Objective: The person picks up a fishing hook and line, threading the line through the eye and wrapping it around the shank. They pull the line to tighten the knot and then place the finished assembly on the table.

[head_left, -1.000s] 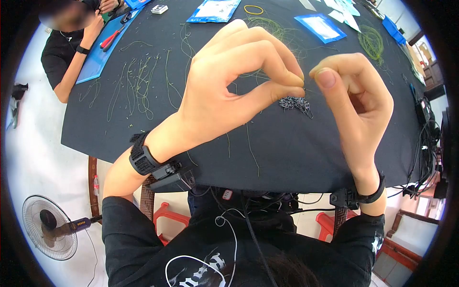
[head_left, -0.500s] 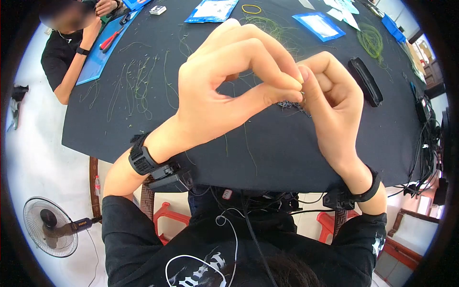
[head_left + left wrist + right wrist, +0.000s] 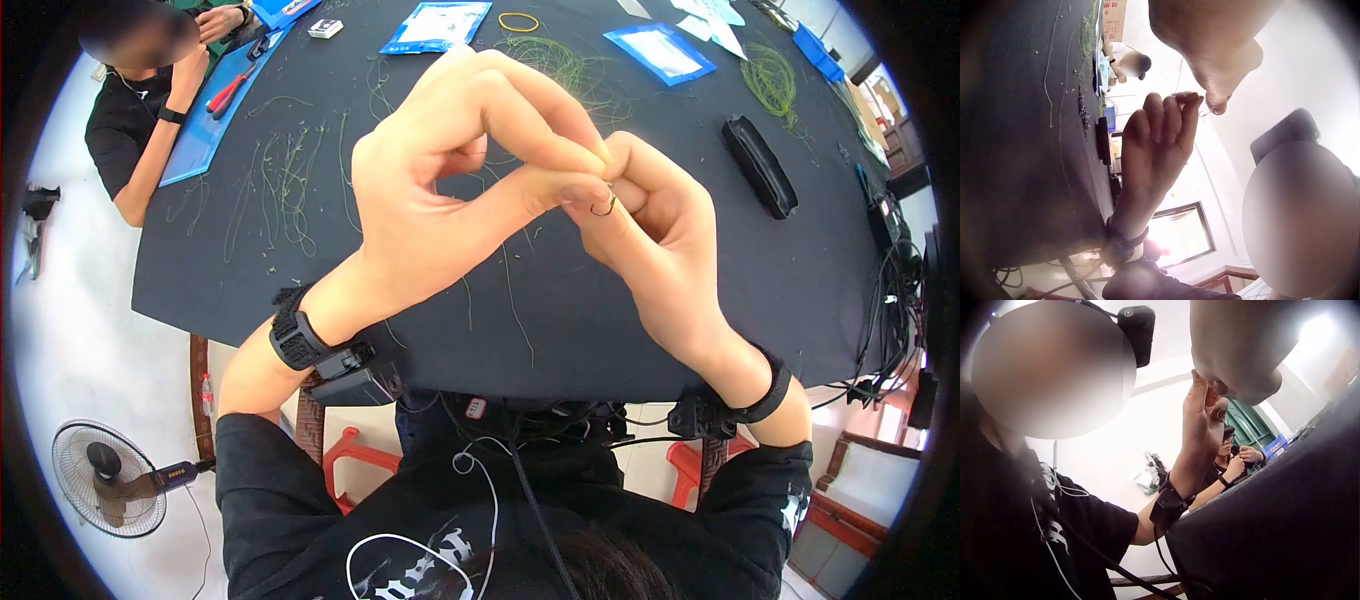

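Observation:
A small curved fishhook (image 3: 603, 206) shows at the tip of my left thumb in the head view. My left hand (image 3: 440, 190) pinches it between thumb and forefinger, the other fingers bent behind. Right against those fingertips, my right hand (image 3: 665, 250) has its thumb and forefinger pinched together. In the left wrist view, a thin fishing line (image 3: 1179, 74) runs up from the right fingertips. Both hands are raised over the black table (image 3: 660, 350). A dark pile of small metal pieces (image 3: 1084, 112) lies on it, hidden behind the hands in the head view.
Cut green lines (image 3: 290, 190) lie at the left and a green coil (image 3: 770, 85) at the far right. A black case (image 3: 760, 167) and blue-white packets (image 3: 660, 52) are on the table. Another person (image 3: 135, 120) sits at the far left beside a blue board (image 3: 200, 145).
My right hand has moved left until its fingertips meet the left ones. The hook has come into sight between them. Moving away, the right hand has uncovered the black case.

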{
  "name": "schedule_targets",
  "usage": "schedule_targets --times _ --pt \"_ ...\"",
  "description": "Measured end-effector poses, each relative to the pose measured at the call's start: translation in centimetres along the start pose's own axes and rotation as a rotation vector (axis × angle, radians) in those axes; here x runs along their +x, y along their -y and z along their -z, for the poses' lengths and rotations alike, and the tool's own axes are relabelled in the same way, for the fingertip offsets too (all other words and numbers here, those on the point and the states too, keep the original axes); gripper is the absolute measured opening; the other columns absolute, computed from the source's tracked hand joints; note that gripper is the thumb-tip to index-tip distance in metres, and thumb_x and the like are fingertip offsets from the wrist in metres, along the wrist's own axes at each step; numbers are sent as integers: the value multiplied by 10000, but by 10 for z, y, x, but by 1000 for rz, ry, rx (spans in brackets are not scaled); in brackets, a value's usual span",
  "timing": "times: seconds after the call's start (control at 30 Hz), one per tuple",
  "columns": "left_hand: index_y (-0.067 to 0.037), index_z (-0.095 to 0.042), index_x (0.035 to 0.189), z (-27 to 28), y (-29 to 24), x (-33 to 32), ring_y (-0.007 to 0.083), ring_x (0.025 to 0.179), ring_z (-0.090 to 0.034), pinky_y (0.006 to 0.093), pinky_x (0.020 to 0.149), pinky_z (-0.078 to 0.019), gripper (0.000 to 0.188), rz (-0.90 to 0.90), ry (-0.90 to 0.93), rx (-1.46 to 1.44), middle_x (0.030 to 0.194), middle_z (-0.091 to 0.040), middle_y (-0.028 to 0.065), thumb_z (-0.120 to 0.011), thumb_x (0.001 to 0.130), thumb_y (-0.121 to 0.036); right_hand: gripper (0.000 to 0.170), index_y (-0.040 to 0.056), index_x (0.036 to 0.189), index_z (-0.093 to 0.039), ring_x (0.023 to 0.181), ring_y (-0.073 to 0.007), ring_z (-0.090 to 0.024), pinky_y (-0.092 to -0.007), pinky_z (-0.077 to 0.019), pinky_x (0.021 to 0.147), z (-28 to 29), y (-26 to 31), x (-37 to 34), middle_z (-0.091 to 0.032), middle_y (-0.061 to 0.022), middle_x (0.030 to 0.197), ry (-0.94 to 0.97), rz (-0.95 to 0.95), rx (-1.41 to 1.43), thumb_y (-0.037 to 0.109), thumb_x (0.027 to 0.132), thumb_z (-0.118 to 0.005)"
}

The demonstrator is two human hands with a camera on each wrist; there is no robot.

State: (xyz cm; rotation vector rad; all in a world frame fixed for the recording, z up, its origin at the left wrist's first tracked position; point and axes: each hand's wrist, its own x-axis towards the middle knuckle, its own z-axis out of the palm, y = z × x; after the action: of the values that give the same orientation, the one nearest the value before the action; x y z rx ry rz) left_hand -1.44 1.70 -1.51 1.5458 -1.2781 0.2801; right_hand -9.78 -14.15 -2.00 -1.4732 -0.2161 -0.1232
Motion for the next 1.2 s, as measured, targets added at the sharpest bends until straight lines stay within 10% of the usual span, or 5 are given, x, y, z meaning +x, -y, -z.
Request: schedule_targets --times 0.1,1.2 --pt "5 -598 783 0 0 0 119 760 -546 207 673 -433 134 13 -12 -53 883 -567 103 -717 720 2 135 23 874 -514 527 11 -291 -169 -199 466 -4 2 -2 -418 84 608 8 28 -16 144 899 -569" --pt "-32 -578 756 5 -6 4 127 730 -545 217 630 -442 236 -118 35 -116 859 -567 109 -743 732 -198 275 -6 821 -499 578 -78 -376 -203 -283 522 6 26 -19 -476 -24 663 -59 449 -403 253 900 -548"
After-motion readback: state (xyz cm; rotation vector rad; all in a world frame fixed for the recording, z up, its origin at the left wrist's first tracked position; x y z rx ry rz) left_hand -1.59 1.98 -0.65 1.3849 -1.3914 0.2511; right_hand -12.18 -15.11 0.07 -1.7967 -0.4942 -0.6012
